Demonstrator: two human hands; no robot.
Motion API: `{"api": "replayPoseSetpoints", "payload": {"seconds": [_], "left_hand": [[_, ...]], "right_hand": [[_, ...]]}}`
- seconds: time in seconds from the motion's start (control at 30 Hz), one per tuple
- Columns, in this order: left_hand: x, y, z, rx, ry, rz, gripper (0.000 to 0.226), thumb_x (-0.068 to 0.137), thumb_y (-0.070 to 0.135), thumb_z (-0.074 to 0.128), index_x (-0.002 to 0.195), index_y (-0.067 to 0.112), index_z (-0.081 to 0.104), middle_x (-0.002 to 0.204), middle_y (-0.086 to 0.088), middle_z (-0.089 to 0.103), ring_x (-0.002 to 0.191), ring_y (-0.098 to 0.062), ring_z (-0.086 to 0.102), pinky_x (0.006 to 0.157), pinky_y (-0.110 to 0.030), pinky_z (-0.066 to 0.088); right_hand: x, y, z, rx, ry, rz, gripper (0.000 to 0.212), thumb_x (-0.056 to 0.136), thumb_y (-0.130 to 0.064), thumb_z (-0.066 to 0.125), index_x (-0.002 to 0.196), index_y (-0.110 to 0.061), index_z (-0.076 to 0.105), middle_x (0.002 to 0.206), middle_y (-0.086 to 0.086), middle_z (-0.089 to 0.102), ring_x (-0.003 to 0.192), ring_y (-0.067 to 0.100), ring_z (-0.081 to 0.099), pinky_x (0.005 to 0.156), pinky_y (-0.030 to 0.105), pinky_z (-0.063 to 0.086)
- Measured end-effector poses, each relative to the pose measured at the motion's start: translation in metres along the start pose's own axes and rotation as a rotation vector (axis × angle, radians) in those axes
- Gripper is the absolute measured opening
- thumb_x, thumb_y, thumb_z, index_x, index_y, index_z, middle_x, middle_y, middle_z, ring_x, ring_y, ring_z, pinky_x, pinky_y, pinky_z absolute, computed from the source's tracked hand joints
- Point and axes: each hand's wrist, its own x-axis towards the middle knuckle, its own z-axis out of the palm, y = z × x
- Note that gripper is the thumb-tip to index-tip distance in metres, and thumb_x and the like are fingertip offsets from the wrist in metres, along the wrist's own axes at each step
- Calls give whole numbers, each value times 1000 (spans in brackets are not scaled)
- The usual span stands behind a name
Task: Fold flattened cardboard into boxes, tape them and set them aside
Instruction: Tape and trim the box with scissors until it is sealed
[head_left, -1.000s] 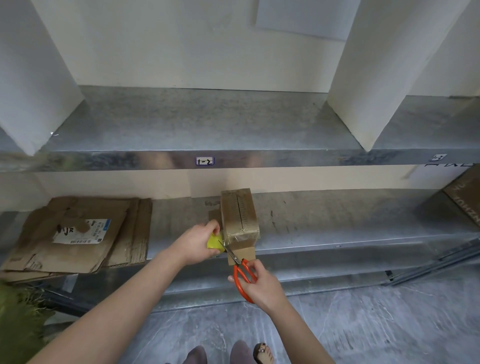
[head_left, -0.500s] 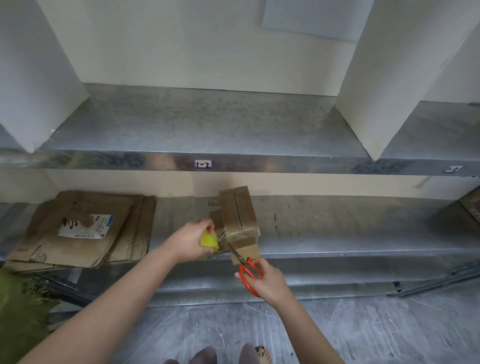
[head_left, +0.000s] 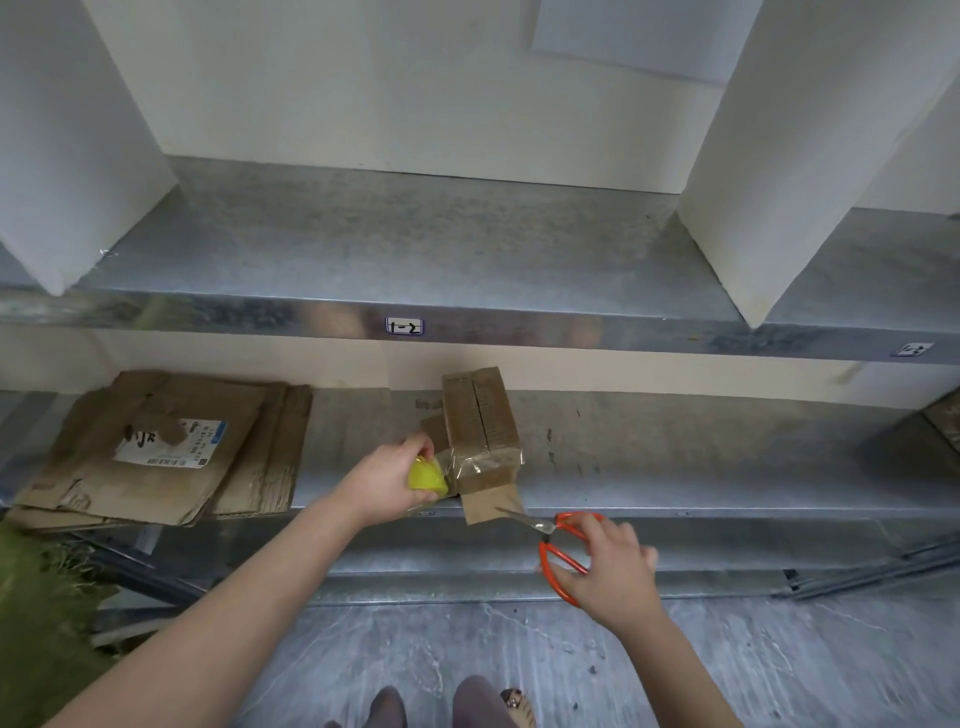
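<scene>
Shelving of grey metal fills the view: an upper shelf (head_left: 415, 244) carries white dividers (head_left: 779, 156), and a lower shelf (head_left: 675, 457) runs beneath it, with a marbled grey floor (head_left: 519, 649) below. A stack of flattened cardboard (head_left: 171, 452) lies at the left end of the lower shelf, reaching its front edge, and the top sheet bears a white shipping label (head_left: 171, 444).

The folded box (head_left: 483, 431) stands near the middle of the lower shelf at its front edge, well apart from the stack. Its top flaps meet in a seam, clear tape (head_left: 483, 462) is wrapped over its near end, and one flap (head_left: 488, 506) hangs down past the shelf's front edge.

The left hand (head_left: 384, 483) is curled round a yellow tape roll (head_left: 427, 475), holding it against the box's near left corner. The right hand (head_left: 608, 566), somewhat blurred, is below and to the right of the box, its fingers closed round the orange handles of the scissors (head_left: 558, 540). The blades lie together and point left, with the tip just beside the hanging flap.

A small handwritten tag (head_left: 404, 326) sits on the front edge of the upper shelf, above the box.
</scene>
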Motion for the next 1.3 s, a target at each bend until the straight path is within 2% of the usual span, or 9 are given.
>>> {"api": "replayPoseSetpoints", "payload": {"seconds": [0.23, 0.4, 0.63, 0.83, 0.9, 0.97, 1.03, 1.13, 1.3], "left_hand": [[0, 10, 5, -9, 32, -37, 45, 76, 37, 76, 101, 30, 39, 103, -2, 58, 89, -19, 53, 70, -28, 40], [0, 14, 10, -8, 59, -81, 47, 76, 38, 76, 107, 26, 43, 106, -1, 57, 91, -18, 52, 70, -27, 37], [1, 13, 17, -19, 127, -151, 50, 74, 37, 78, 111, 19, 49, 107, 0, 57, 96, -21, 52, 73, -27, 35], [-1, 10, 24, -40, 126, -172, 50, 74, 39, 78, 110, 22, 47, 111, 0, 56, 95, -15, 47, 75, -25, 33], [-1, 12, 23, -46, 129, -169, 50, 74, 38, 78, 110, 20, 47, 111, 0, 56, 98, -17, 49, 75, -25, 33], [0, 13, 22, -45, 120, -166, 51, 75, 38, 78, 111, 20, 48, 112, -1, 57, 100, -19, 50, 76, -26, 35], [1, 12, 20, -28, 106, -156, 50, 75, 38, 77, 111, 19, 47, 113, -2, 57, 101, -21, 51, 77, -27, 37], [1, 11, 16, -5, 84, -140, 50, 75, 38, 76, 112, 19, 47, 113, -3, 58, 101, -22, 52, 78, -29, 40], [3, 10, 9, -4, 59, -98, 51, 73, 37, 77, 112, 20, 49, 114, -4, 59, 102, -23, 54, 80, -29, 42]], "right_hand": [[46, 43, -6, 3, 153, 32, 42, 77, -58, 66, 115, -40, 58, 117, -16, 58, 113, 16, 50, 82, 37, 28], [88, 51, 1, -72, 18, 28, 54, 80, -55, 62, 128, -33, 51, 130, -4, 53, 119, 22, 44, 82, 36, 30], [116, 77, 28, 28, -163, -71, 77, 77, -61, 49, 143, -22, 41, 141, 5, 47, 130, 27, 41, 99, 44, 42], [97, 86, 30, 182, -133, -127, 63, 86, -29, 70, 139, -11, 41, 136, 9, 48, 122, 28, 51, 101, 36, 44], [95, 89, 30, 175, -118, -145, 58, 89, -37, 65, 137, -14, 43, 132, 7, 50, 116, 28, 54, 97, 37, 45], [94, 89, 31, 56, -65, -180, 61, 91, -62, 41, 136, -21, 45, 137, 3, 49, 119, 27, 53, 97, 42, 45], [90, 81, 28, -24, 30, -231, 67, 91, -69, 23, 134, -24, 49, 141, 4, 49, 125, 29, 49, 101, 47, 43], [75, 43, 10, -53, 118, -321, 57, 94, -60, 29, 137, -27, 48, 147, 4, 46, 136, 28, 41, 110, 48, 36], [56, -23, -3, 13, 161, -459, 51, 95, -50, 40, 142, -31, 41, 149, 1, 43, 139, 25, 38, 111, 44, 38]]}}
